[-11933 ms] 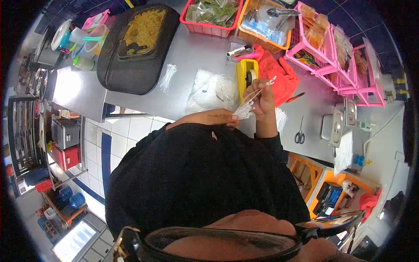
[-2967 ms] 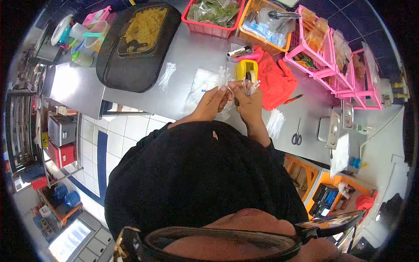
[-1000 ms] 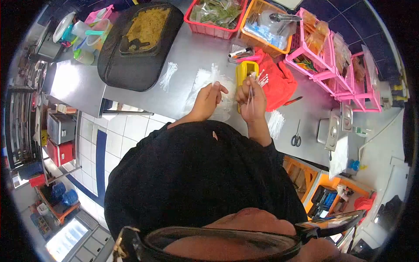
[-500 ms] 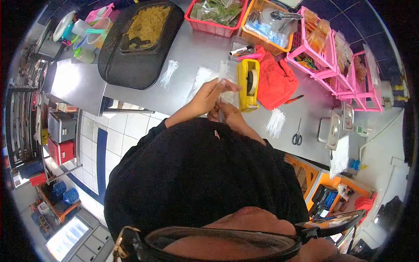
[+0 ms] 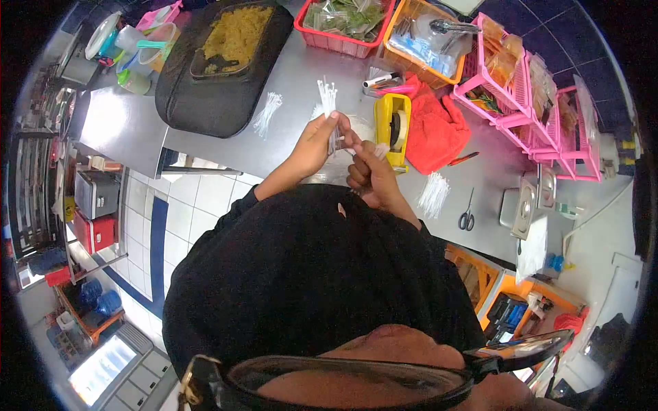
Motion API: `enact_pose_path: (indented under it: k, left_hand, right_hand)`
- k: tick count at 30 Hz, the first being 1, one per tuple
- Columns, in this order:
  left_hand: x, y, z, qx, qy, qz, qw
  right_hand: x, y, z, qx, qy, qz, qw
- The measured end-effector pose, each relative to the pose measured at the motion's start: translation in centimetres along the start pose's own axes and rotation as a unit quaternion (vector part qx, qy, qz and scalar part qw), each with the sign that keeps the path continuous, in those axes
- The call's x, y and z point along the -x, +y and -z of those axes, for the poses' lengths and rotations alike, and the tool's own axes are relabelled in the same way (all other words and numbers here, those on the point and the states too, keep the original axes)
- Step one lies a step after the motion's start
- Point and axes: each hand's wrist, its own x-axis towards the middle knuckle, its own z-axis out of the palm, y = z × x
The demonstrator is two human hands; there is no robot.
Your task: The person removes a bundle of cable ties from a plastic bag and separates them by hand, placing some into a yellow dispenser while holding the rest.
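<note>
My left hand [image 5: 314,149] grips an upright bundle of thin white strips with small heads, like cable ties [image 5: 328,97]. Close beside it, my right hand [image 5: 370,172] is closed, its fingers curled and its thumb towards the left fingertips. A pale, clear scrap shows by the right fingers, too small to name. Just right of the hands stands a yellow tape dispenser [image 5: 382,113] with a roll in it. Behind the hands lies clear plastic [image 5: 360,127], partly covered. More white strips lie in loose bundles at the left [image 5: 267,113] and right [image 5: 433,195].
A red cloth [image 5: 439,130] lies beyond the dispenser, with scissors [image 5: 467,212] nearer the right edge. Pens and a marker [image 5: 379,79] lie behind it. A red basket [image 5: 336,44], an orange basket [image 5: 421,61] and pink racks [image 5: 510,113] line the back. At left sits a black case [image 5: 185,103].
The white bundle now stands up in my left hand, where clear plastic was between the hands before. My right hand has moved up and right, and its fingers have curled.
</note>
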Motion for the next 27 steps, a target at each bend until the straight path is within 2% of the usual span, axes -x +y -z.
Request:
enact_pose_path:
  k: [1,4,10,14,17,20,27]
  left_hand:
    - [0.0,0.1,-0.1,0.011,0.005,0.004,1.000]
    - [-0.1,0.5,1.0,0.051,-0.101,0.059,0.992]
    - [0.8,-0.2,-0.8,-0.047,-0.105,0.135,0.984]
    - [1.0,-0.6,-1.3,-0.063,-0.085,0.097,0.990]
    - [1.0,-0.7,-0.9,-0.101,-0.081,0.102,0.986]
    - [1.2,-0.5,-1.1,-0.122,-0.104,0.088,0.983]
    - [1.1,-0.3,-1.5,-0.097,-0.085,0.094,0.987]
  right_hand:
    - [0.0,-0.4,0.0,-0.002,-0.001,0.020,1.000]
    - [-0.4,-1.5,0.0,0.020,0.025,0.098,0.995]
    - [-0.9,-2.7,-0.6,0.194,0.059,0.195,0.960]
    - [-1.2,-2.5,-0.6,0.220,0.080,0.249,0.940]
    - [-1.3,-2.6,-0.8,0.256,0.101,0.247,0.929]
    - [-2.0,-1.9,-0.4,0.242,0.082,0.295,0.921]
    - [-1.0,-3.0,-0.6,0.181,0.084,0.257,0.945]
